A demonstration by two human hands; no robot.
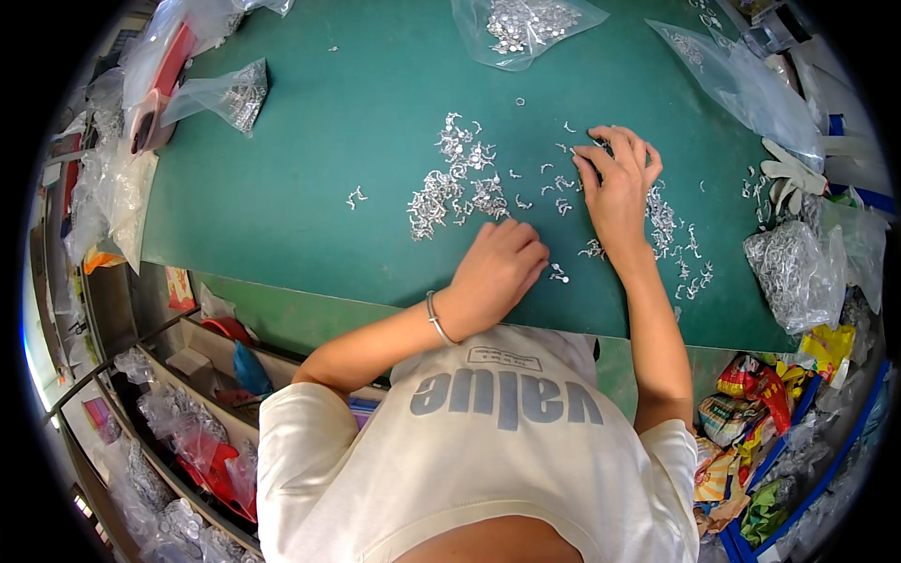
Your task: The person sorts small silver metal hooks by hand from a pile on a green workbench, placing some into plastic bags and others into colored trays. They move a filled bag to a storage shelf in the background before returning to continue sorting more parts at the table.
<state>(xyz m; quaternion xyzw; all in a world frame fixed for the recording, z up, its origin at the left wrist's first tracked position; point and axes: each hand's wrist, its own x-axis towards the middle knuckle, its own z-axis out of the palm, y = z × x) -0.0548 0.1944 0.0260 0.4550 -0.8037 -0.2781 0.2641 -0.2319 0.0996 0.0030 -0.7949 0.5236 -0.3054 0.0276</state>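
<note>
Small curved silver metal pieces lie in a loose heap on the green tabletop. At the heap's near right edge is my left hand, its fingers curled down and together; whatever they hold is hidden. A few silver pieces rest just right of it. Farther right, my right hand reaches over scattered pieces, thumb and index finger drawn close in a pinch. Anything between those tips is too small to name. A second spread of silver pieces lies to the right of my right wrist.
Clear plastic bags of small metal parts stand at the far edge, far left and right. A white glove lies at the right. Below the table are a drawer with bags at left and colourful packets at right.
</note>
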